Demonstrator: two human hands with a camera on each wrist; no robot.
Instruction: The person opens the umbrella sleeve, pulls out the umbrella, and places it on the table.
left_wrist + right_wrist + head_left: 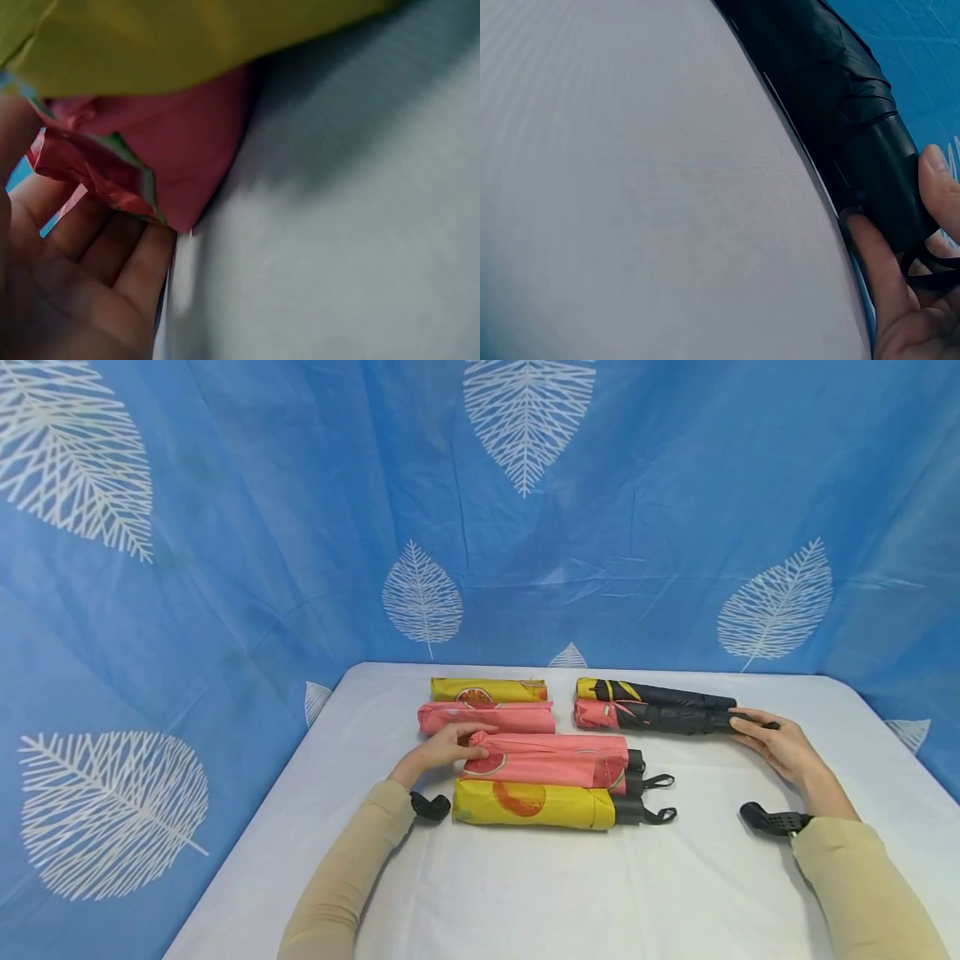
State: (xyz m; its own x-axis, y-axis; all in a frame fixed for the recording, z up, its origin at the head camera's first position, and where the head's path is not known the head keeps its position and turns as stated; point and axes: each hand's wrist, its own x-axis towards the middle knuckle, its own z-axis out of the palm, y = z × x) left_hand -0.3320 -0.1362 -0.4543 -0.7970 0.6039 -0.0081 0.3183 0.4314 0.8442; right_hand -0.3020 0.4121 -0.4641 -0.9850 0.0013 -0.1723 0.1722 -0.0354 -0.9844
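My left hand (447,745) holds the left end of a pink watermelon-print folding umbrella (551,758), thumb on the near side and fingers on the far side. Two black handle ends stick out at the right of the pink cover, so a second pink umbrella may lie there. In the left wrist view, the fingers sit behind the crumpled pink end (180,150). With my right hand (780,745) I grip the black handle (881,180) of a folded black umbrella with a pink tip (652,717). It lies at the back right, its strap hanging by the palm.
A yellow umbrella (532,804) with a black handle lies against the near side of the pink one. Behind are a pink cover (487,718) and a yellow cover (487,690). A yellow-tipped black umbrella (656,693) lies at the back right. Blue leaf-print cloth (645,527) surrounds the white table (570,893).
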